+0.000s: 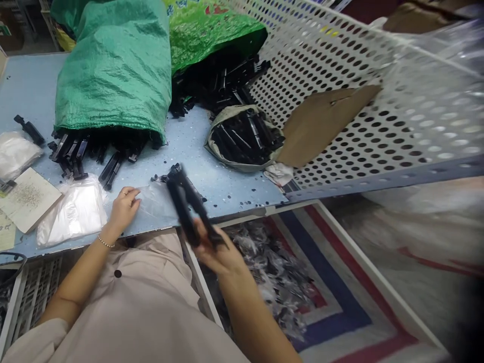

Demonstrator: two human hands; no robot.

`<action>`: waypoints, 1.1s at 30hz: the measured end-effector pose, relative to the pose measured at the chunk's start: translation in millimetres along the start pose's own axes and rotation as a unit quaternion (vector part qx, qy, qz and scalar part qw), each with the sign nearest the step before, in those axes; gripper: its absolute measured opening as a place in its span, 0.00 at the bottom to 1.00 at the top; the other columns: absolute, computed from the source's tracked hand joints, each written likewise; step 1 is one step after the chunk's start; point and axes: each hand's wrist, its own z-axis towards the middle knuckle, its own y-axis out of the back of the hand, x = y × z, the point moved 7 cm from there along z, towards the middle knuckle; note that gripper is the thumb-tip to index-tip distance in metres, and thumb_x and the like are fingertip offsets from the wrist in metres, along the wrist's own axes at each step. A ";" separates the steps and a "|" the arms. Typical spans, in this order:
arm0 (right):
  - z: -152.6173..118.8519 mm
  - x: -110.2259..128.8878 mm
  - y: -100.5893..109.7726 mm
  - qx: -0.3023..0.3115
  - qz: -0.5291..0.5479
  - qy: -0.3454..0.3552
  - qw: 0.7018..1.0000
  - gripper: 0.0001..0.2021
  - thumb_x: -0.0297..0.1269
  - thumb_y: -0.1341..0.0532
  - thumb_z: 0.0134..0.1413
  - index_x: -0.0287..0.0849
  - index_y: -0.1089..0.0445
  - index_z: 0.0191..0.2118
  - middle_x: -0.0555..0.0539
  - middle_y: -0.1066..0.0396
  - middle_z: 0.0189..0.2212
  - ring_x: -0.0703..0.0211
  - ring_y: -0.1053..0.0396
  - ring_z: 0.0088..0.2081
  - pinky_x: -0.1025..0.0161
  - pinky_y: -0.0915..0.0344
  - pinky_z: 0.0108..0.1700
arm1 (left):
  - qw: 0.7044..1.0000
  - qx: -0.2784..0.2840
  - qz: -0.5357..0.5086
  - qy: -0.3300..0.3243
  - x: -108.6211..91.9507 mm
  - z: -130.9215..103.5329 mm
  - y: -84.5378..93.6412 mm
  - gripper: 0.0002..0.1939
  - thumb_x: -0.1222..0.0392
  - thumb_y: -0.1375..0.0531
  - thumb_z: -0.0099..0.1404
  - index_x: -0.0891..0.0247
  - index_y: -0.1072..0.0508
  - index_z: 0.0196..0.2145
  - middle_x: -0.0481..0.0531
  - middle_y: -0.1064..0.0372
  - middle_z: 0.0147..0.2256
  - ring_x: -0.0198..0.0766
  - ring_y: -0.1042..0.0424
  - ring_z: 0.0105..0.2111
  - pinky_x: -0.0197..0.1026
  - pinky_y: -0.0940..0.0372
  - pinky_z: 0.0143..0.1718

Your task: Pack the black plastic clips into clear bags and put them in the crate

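My left hand (124,205) is at the table's front edge, its fingers closed on the edge of a clear plastic bag (153,201) that lies flat on the blue table (234,189). To its right, my right hand (214,249) holds black plastic parts (185,201), long and slightly blurred, tilted over the bag's right side. A stack of clear bags (75,212) lies left of my left hand. Behind it, black parts (71,151) spill from a green woven sack (113,65). A small cloth bag (245,141) full of black parts stands farther right.
A bright green sack (212,30) with black parts lies at the back. A white perforated basket (340,65) with cardboard (325,121) stands at the right. Below the table edge, a bin (340,242) holds bagged parts. Cardboard (30,199) lies at the left.
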 end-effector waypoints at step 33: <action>46.6 3.2 -34.6 -0.034 -0.208 0.241 0.947 0.32 0.47 0.37 0.54 0.51 0.42 0.64 0.45 0.32 0.53 0.54 0.37 0.58 0.55 0.37 0.60 | 0.960 0.092 0.028 -0.262 -85.7 -61.2 -35.8 0.36 0.74 0.56 0.70 0.61 0.60 0.72 0.67 0.42 0.65 0.48 0.40 0.66 0.53 0.33 0.61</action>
